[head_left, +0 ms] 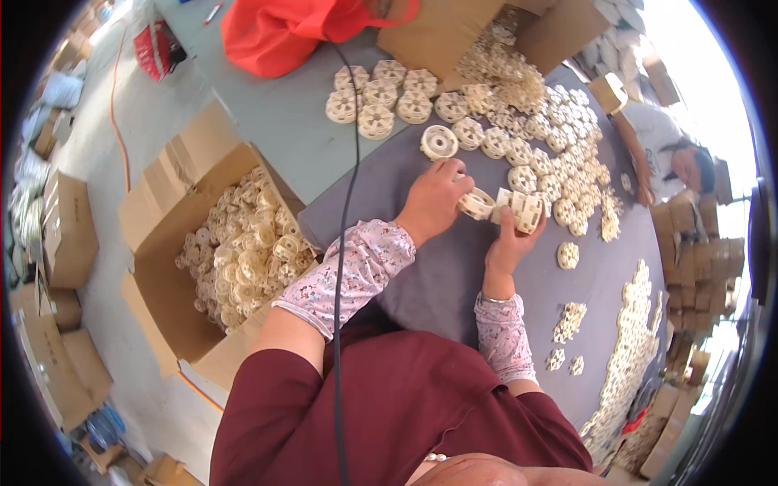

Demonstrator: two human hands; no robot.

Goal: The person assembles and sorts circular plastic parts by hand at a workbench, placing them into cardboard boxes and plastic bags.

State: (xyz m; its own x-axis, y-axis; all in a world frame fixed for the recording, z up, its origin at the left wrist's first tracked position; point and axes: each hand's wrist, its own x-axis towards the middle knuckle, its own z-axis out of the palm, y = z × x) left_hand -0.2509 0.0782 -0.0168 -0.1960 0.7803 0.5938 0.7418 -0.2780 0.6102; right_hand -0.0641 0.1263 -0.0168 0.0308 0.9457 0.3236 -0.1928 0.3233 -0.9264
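My left hand (pixel 433 201) has its fingers closed around a round cream plastic ring (pixel 477 205), tilted on edge. Close beside it, my right hand (pixel 509 249) grips a short stack of slotted cream plastic wheels (pixel 525 212); how many is hard to make out. The ring and the stack nearly meet, and whether they touch I cannot tell. Just beyond my left hand, a single round part with a central hub (pixel 438 142) lies on the grey cloth. Many similar openwork wheels (pixel 559 174) spread to the right of my hands.
At the left stands an open cardboard box (pixel 166 259) filled with cream parts. A black cable (pixel 340 267) hangs across the view. Stacked wheels (pixel 377 121), a red bag (pixel 271 36) and a tipped carton (pixel 438 36) are at the back. Another person (pixel 660 138) sits at the far right.
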